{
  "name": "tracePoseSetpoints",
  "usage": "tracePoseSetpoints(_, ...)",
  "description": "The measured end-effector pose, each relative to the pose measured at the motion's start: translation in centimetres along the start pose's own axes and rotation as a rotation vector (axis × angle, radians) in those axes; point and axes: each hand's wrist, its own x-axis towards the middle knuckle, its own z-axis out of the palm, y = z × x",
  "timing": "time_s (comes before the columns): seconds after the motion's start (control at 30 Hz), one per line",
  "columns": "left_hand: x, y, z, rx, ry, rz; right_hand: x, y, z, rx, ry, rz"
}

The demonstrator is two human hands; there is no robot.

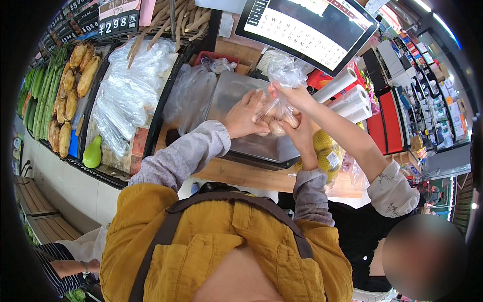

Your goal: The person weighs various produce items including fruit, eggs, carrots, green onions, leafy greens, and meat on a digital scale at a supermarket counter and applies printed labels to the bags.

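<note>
Both of my hands are on a clear plastic bag (277, 106) holding round, pale brown produce, which I cannot name surely. My left hand (244, 117) grips its left side with fingers spread over it. From the lower right, my right hand (301, 137) holds it with the thumb across the front. Another person's hand (288, 94) clasps the gathered neck of this bag, and the crumpled top (285, 71) sticks up above that fist. Beneath is the flat metal pan of a weighing scale (236, 92); whether the bag touches it is hidden.
A touchscreen (305, 34) stands behind the scale. Right of it are plastic bag rolls (349, 102) and yellow-netted fruit (327, 153). Loose plastic bags (192, 92) lie to the left, near a vegetable stand with lotus roots (69, 98) and a green gourd (92, 153). The co-worker's forearm (343, 132) crosses from the right.
</note>
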Motion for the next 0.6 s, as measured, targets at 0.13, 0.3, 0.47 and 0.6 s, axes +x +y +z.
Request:
tracePoseSetpoints(0.13, -0.1, -0.2, -0.2, -0.011, -0.025, 0.013, 0.2, -0.4, -0.2, -0.068, -0.029, 0.003)
tracePoseSetpoints(0.3, 0.0, -0.1, -0.6, 0.006, -0.037, 0.041, 1.4, -0.7, -0.9, 0.075, -0.173, 0.097)
tracePoseSetpoints(0.47, 0.0, 0.9, -1.2, -0.056, -0.032, 0.042, 2.7, -0.3, -1.6, -0.114, -0.169, -0.072)
tracePoseSetpoints(0.6, -0.1, 1.2, -1.6, -0.031, -0.067, -0.003, 3.7, 0.1, -2.0, 0.173, -0.391, 0.154)
